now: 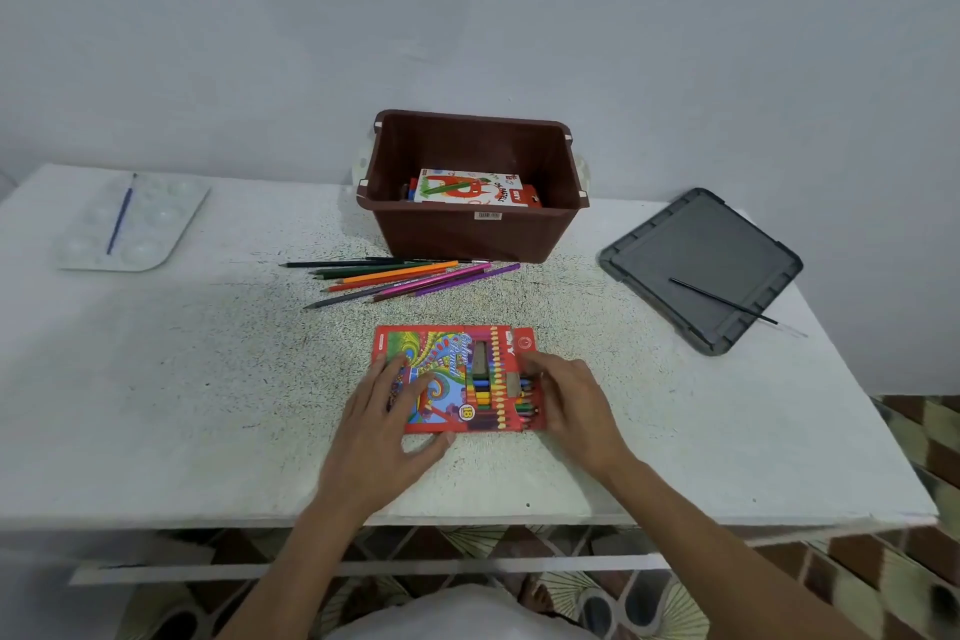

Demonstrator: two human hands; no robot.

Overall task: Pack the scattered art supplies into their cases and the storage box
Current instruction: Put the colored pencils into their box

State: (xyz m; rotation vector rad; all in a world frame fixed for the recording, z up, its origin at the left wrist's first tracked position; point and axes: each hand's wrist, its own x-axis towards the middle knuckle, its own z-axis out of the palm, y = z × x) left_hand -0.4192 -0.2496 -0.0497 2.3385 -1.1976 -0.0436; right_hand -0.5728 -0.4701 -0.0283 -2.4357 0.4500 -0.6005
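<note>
Case (457, 377): red card, printed, window showing pencils inside; lies flat at lower centre of the frame, on the bench (208, 405), near its front edge.

Left hand (387, 424): flat on the case's left half, fingers (387, 374) spread and pressing down, thumb along the near edge.

Right hand (569, 405): at the case's right end, fingers (540, 366) bent over the open end where pencil ends show. Whether they pinch the flap or only push cannot be told.

Loose pencils (400, 278): a fanned bundle, centre frame, between case and box.

Box (478, 234): brown, open, upper centre; printed packs (470, 187) already inside.

Lid (701, 265): grey, right of frame, overhanging the bench edge, with a thin brush (722, 300) across it.

Palette (132, 224): clear, upper left, carrying a blue brush (120, 214).

Risks, as judged: the case looks only partly filled, so closing the flap now would strand the loose pencils. A hard push at the open end could crumple the card or jam the tips. The lid's brush could roll off the bench if the lid is nudged.
</note>
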